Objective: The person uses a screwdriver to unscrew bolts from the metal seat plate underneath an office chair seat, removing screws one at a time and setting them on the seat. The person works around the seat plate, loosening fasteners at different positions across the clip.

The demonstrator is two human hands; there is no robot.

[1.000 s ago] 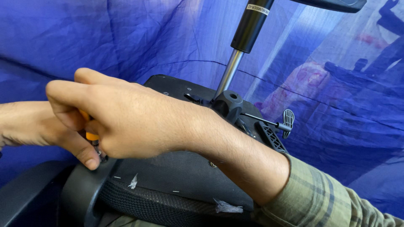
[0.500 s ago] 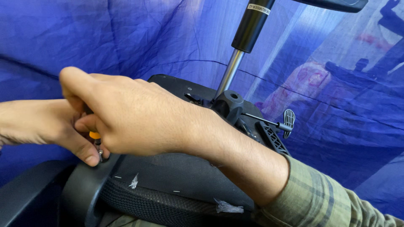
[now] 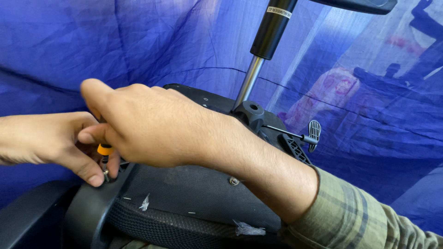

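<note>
An upturned black office chair seat lies in front of me, its underside facing up. My right hand reaches across it and is closed around a screwdriver with an orange collar, most of the handle hidden in the fist. The tip points down at a small screw near the seat's left edge. My left hand comes in from the left, its fingertips pinched at the screw and the tool's tip.
A chrome gas-lift column with a black sleeve rises from the seat mechanism. A black lever with a paddle end sticks out to the right. Blue cloth hangs behind. A black armrest sits lower left.
My right hand has shifted a little right and turned on the screwdriver, showing more of the orange collar and the shaft. The left hand stays at the screw.
</note>
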